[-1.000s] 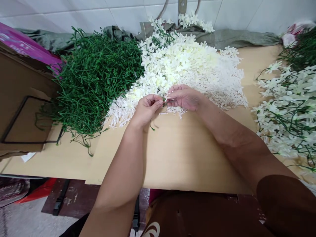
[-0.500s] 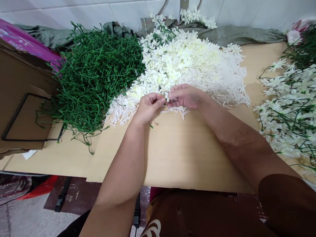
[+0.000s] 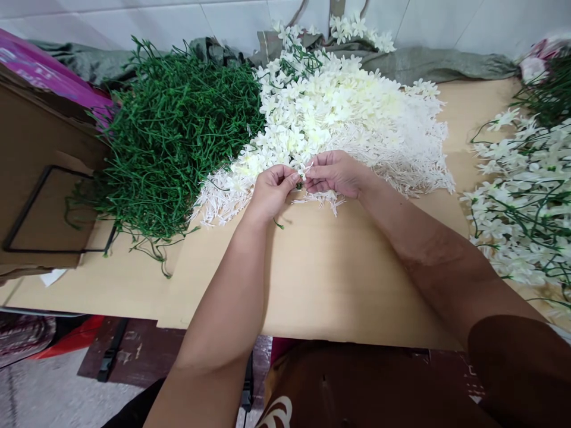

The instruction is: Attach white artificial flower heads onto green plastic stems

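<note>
My left hand (image 3: 274, 189) is closed in a pinch on a green plastic flower stem (image 3: 279, 224), whose loose end pokes out below the palm. Its fingertips almost meet those of my right hand (image 3: 334, 173). Between them is a small white artificial flower (image 3: 302, 170), pinched by the right thumb and finger; the exact join with the stem is hidden. Both hands are at the front edge of a heap of white artificial flowers (image 3: 330, 101), which has thin white strands (image 3: 397, 163) on its right side.
A large pile of green stems (image 3: 182, 131) lies to the left, beside a cardboard box (image 3: 40, 178) and a black wire frame (image 3: 27, 208). Stemmed white flowers (image 3: 530, 202) are spread at the right. Cardboard (image 3: 321, 279) covers the table; a tiled wall (image 3: 428, 30) stands behind.
Both hands stay nearly in place, with a slight shift of the fingers around the small flower. The whole view has moved a little.
</note>
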### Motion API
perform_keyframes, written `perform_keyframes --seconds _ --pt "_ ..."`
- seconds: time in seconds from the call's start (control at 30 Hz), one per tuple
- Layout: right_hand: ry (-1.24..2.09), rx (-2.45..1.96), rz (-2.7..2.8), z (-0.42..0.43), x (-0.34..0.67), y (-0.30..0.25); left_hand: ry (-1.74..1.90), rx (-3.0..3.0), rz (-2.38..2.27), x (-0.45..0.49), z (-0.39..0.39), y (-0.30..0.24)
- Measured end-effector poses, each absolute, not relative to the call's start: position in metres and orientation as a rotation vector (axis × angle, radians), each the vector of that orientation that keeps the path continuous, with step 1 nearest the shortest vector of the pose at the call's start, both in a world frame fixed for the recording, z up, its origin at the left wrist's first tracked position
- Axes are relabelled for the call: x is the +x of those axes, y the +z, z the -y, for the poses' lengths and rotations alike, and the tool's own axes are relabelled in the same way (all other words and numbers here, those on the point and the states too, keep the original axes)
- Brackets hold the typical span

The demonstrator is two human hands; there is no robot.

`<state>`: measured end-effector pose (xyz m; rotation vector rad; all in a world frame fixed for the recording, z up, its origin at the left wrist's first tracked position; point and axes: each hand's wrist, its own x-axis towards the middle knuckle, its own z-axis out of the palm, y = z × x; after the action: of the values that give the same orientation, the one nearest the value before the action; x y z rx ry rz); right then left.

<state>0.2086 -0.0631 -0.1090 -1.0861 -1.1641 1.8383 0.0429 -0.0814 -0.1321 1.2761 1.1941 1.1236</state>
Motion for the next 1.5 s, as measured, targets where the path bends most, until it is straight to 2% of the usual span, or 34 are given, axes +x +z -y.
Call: perform_keyframes --seconds 1.5 --pt "1.784 -1.101 1.135 0.0637 0.2069 -0.1188 1.087 1.340 -1.191 0.0504 0.0814 -0.1367"
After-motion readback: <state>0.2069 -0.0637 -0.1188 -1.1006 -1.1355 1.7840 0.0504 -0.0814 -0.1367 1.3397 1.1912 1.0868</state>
